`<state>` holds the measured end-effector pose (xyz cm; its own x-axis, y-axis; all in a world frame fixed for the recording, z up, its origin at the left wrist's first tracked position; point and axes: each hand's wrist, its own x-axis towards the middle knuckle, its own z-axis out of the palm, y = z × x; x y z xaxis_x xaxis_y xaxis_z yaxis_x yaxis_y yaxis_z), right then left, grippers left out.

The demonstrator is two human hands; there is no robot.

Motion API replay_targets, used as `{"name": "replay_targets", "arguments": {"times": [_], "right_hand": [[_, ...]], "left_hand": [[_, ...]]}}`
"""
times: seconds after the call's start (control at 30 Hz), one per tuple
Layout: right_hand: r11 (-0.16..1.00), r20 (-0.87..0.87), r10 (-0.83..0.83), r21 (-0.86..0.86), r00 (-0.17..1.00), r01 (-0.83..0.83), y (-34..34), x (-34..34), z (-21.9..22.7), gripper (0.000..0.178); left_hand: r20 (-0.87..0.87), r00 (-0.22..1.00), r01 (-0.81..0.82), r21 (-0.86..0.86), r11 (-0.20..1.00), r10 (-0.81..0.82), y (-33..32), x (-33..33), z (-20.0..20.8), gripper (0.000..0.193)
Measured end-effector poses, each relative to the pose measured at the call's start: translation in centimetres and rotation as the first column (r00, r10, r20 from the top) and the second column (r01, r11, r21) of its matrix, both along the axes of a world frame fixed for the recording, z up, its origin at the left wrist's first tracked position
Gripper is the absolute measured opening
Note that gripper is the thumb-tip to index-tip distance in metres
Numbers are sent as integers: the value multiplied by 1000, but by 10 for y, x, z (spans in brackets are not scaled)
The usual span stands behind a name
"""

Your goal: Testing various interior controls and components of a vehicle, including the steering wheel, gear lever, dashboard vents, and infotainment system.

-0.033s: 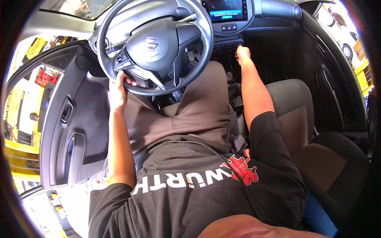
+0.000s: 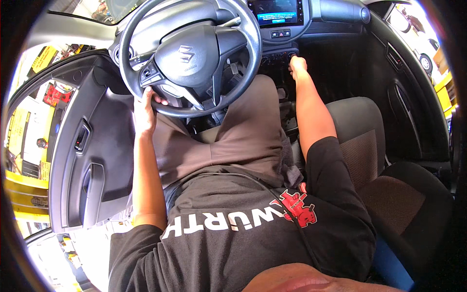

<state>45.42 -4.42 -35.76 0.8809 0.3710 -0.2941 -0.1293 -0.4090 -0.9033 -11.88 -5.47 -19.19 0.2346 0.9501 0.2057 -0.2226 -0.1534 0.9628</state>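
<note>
The left grip [image 2: 145, 109] is closed around the lower-left rim of the steering wheel [image 2: 186, 52], with the thumb along the near face and fingers showing inside the ring. The right grip [image 2: 298, 65] is at the right end of the control panel [image 2: 272, 58], below the button row [image 2: 280, 34] and the lit screen [image 2: 277, 12]. Its fingers are curled; because the hand covers the contact, it cannot be told whether a control is grasped or only touched.

Caution:
- The right arm is well extended. Fingertips could slip off the control or shift a neighbouring one if the reach falls short.
- The right grip masks part of the dark panel. A setting could be misread for lack of a clear view.
- The left grip is close to the spoke switches [image 2: 149, 73]. A wandering thumb could press one unintentionally.
- If the torso leans toward the passenger seat [image 2: 352, 117], the left grip could drag the steering wheel round.
</note>
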Motion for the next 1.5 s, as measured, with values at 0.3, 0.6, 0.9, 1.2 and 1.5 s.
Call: {"name": "replay_targets", "arguments": {"times": [0.3,0.6,0.9,1.2,1.5], "right_hand": [[996,191,66,-69,979,-53,8,14,-15,40],[941,-131,322,157,938,-301,-1,-103,8,38],[444,282,882,-227,378,-867,17,-94,-14,28],[649,204,758,-145,620,-747,-18,-98,7,24],[558,602,759,-409,246,-722,34,-99,-32,26]], "left_hand": [[-4,999,-46,-1,999,46,-5,2,3,22],[-102,991,-79,35,996,82,-13,-32,5,24],[-156,982,-91,83,992,103,28,-108,9,44],[-274,720,-570,290,769,637,26,-254,-4,38],[-378,-22,-727,642,244,926,-25,-333,-27,28]]}}
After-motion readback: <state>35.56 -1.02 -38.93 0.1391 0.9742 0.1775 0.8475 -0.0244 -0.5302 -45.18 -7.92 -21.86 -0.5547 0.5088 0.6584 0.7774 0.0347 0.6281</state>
